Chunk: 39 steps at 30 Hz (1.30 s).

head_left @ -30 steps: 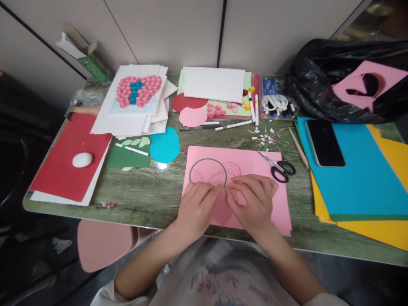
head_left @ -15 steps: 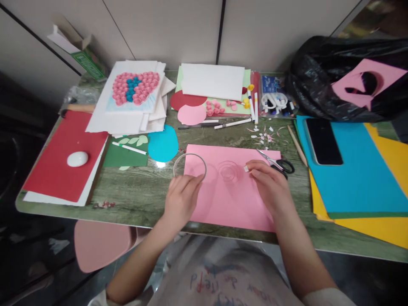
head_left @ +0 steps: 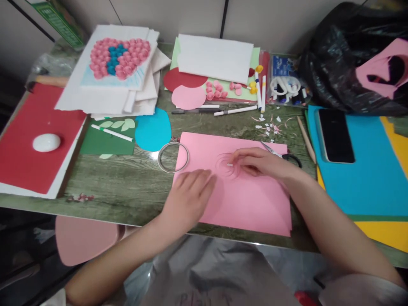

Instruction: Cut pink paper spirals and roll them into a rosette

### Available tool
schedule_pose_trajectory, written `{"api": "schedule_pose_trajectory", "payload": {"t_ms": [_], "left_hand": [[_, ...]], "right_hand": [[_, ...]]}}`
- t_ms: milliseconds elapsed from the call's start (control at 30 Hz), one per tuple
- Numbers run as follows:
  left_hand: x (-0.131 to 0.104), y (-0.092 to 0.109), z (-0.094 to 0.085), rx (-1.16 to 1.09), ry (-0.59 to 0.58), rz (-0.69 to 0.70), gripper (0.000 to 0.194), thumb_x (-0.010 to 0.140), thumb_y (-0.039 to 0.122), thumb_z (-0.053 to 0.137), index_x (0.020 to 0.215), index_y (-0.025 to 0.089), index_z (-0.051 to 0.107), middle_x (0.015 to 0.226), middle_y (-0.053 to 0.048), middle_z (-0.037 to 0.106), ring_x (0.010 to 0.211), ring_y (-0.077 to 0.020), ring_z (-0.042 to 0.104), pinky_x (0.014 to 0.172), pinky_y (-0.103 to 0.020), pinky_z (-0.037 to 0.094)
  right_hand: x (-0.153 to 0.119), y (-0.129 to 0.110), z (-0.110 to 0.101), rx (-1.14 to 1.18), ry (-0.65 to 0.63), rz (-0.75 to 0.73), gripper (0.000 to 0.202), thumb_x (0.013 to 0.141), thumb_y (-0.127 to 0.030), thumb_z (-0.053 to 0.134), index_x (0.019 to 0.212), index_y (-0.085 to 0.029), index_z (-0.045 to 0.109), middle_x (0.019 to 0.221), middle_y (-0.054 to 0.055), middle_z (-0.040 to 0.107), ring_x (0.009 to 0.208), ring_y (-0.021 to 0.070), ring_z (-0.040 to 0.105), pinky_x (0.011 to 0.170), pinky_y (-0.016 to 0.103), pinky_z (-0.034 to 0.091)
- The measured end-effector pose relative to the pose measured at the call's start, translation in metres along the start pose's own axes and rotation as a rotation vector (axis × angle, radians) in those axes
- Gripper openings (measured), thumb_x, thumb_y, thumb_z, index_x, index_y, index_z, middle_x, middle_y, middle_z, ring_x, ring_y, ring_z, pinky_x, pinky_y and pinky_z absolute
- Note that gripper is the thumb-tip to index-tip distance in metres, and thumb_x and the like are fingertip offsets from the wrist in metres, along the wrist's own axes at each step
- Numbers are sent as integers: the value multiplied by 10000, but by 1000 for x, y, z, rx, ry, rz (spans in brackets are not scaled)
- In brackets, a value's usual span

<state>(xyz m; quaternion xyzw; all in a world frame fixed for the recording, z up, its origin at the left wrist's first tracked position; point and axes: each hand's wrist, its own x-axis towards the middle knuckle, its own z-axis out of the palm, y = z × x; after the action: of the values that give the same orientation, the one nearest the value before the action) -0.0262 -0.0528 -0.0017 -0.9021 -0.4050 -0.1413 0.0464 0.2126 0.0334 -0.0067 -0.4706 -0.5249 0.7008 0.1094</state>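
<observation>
A pink sheet of paper (head_left: 251, 199) lies before me, with several rings or a spiral marked near its middle. My left hand (head_left: 191, 197) rests palm down on the sheet's left part, its fingers extended and holding nothing. Just beyond those fingertips a thin grey ring (head_left: 174, 171) lies across the paper's left edge and the table. Over the circular marks, my right hand (head_left: 255, 161) pinches a small white piece (head_left: 230, 164), too small to identify. Scissors with black handles (head_left: 291, 159) lie beside the right wrist, partly covered by it.
Blue paper (head_left: 369, 187) bearing a phone (head_left: 336, 136) lies right, beside a wooden stick (head_left: 306, 140). Paper scraps (head_left: 270, 127) and pens (head_left: 236, 111) lie behind the pink sheet. Leftward are a blue paper disc (head_left: 153, 129), red paper (head_left: 35, 170) and a white oval object (head_left: 46, 142).
My left hand has let go of the ring, which now lies flat, and has settled on the pink paper. My right hand has moved left over the circular marks. The view has shifted.
</observation>
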Motion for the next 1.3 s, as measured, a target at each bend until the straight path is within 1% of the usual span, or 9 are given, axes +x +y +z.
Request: {"api": "schedule_pose_trajectory", "payload": {"t_ms": [100, 167, 233, 300, 400, 567, 800, 1033, 1300], "left_hand": [[15, 13, 11, 44, -138, 93, 312, 875, 92, 437, 1146, 108, 592, 1178, -133, 624, 1008, -231, 576, 779, -353, 438], [21, 15, 18, 58, -223, 113, 343, 877, 93, 415, 1187, 90, 563, 1211, -142, 601, 1016, -240, 569, 760, -360, 442], [23, 12, 24, 44, -253, 122, 351, 875, 98, 412, 1194, 72, 555, 1191, -141, 605, 1017, -250, 564, 752, -365, 441], [22, 7, 27, 7, -245, 124, 350, 870, 109, 427, 1192, 72, 559, 1142, -131, 624, 1006, -253, 562, 748, -366, 438], [21, -1, 30, -93, -215, 105, 334, 859, 134, 465, 1171, 118, 581, 1083, -99, 644, 970, -243, 564, 741, -362, 433], [22, -5, 34, -231, -80, 65, 301, 835, 110, 482, 1105, 121, 616, 1047, -92, 659, 946, -235, 561, 741, -358, 433], [24, -6, 33, -290, -113, 30, 293, 841, 120, 480, 1103, 136, 611, 1051, -87, 664, 950, -237, 564, 752, -371, 441], [25, -6, 33, -283, -107, 35, 301, 835, 106, 488, 1116, 142, 589, 1048, -89, 661, 964, -234, 568, 753, -365, 442], [24, -6, 33, -273, -114, 39, 301, 837, 106, 488, 1120, 145, 585, 1050, -89, 659, 973, -234, 561, 759, -365, 444]], "right_hand": [[4, -4, 5, -5, 20, -21, 263, 797, -199, 478, 960, -91, 653, 427, -86, 379, 392, 60, 306, 403, 225, 188], [-1, -3, 8, 14, 43, 7, 300, 802, -191, 468, 1012, -84, 654, 424, -84, 388, 390, 62, 316, 406, 225, 202], [-8, 1, 8, 73, 47, 42, 351, 818, -191, 455, 1100, -77, 630, 423, -89, 376, 380, 66, 301, 398, 226, 192], [-14, 4, 7, 114, 26, 65, 383, 832, -185, 445, 1159, -68, 604, 429, -91, 369, 380, 65, 292, 394, 224, 186], [-16, 5, 4, 110, -44, 89, 395, 851, -172, 430, 1204, -76, 579, 430, -91, 370, 385, 63, 291, 392, 216, 186], [-10, 1, 2, 114, -77, 109, 382, 875, -186, 427, 1219, -113, 575, 424, -92, 350, 383, 70, 292, 379, 217, 177], [-10, 6, -1, 126, -94, 113, 356, 897, -209, 441, 1218, -173, 592, 479, -76, 355, 412, 70, 300, 376, 216, 195], [-10, 6, 0, 124, -84, 118, 320, 887, -214, 449, 1151, -187, 629, 476, -75, 343, 409, 71, 293, 371, 215, 201], [-10, 7, -1, 113, -84, 120, 330, 890, -226, 455, 1171, -186, 623, 476, -77, 352, 413, 69, 299, 376, 213, 214]]}}
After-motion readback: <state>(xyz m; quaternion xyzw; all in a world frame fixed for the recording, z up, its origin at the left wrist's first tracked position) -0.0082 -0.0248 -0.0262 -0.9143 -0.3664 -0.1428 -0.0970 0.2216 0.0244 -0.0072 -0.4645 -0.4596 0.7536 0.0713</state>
